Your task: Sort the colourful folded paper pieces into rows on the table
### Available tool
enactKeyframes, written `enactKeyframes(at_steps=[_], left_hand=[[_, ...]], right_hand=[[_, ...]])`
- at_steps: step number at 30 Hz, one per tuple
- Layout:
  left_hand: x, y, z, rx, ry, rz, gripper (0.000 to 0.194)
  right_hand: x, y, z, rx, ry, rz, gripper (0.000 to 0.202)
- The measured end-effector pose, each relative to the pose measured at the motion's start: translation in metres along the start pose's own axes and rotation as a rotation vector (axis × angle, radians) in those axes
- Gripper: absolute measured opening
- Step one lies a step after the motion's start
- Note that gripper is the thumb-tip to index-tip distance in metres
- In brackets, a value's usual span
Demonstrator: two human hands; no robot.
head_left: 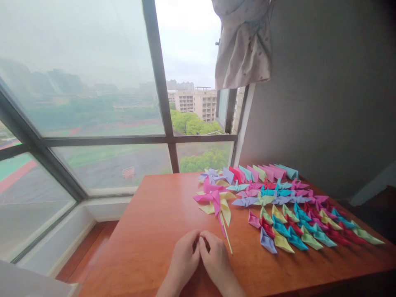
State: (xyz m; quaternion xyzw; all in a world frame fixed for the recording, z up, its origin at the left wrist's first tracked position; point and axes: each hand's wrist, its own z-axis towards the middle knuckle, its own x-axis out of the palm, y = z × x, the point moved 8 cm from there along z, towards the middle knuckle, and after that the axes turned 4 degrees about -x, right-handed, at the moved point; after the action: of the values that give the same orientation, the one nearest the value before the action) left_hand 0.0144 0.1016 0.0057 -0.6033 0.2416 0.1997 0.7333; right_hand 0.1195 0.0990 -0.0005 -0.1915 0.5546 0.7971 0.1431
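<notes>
The left hand (186, 252) and right hand (215, 252) meet, fingers curled closed, over the surface (139, 231) near the pinwheels (213, 198), while paper boats (282, 240) sit rightward in rows, probably to keep similar shapes together.

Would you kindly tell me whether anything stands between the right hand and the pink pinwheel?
Nothing visible stands between the right hand and the pink pinwheel; the yellow stick ends just beside that hand, off to its right.
</notes>
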Motion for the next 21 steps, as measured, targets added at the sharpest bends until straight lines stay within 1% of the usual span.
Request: enactKeyframes(at_steps=[4,9,16,21], left_hand=[[0.0011,0.0017,0.0001,-0.003,0.009,0.014,0.019],[0.0019,0.0028,-0.0007,-0.009,0.015,0.031,0.019],[0.0009,0.0008,-0.0014,0.000,0.014,0.019,0.019],[-0.0002,-0.0018,-0.0032,0.008,0.009,0.016,0.020]], right_hand=[[-0.0005,0.0000,0.0003,-0.004,-0.010,-0.011,0.024],[0.0017,-0.0009,0.0013,0.017,0.014,-0.007,0.024],[0.0043,-0.0051,-0.0004,0.032,0.037,-0.002,0.024],[0.0021,-0.0033,-0.0014,0.029,0.025,-0.008,0.023]])
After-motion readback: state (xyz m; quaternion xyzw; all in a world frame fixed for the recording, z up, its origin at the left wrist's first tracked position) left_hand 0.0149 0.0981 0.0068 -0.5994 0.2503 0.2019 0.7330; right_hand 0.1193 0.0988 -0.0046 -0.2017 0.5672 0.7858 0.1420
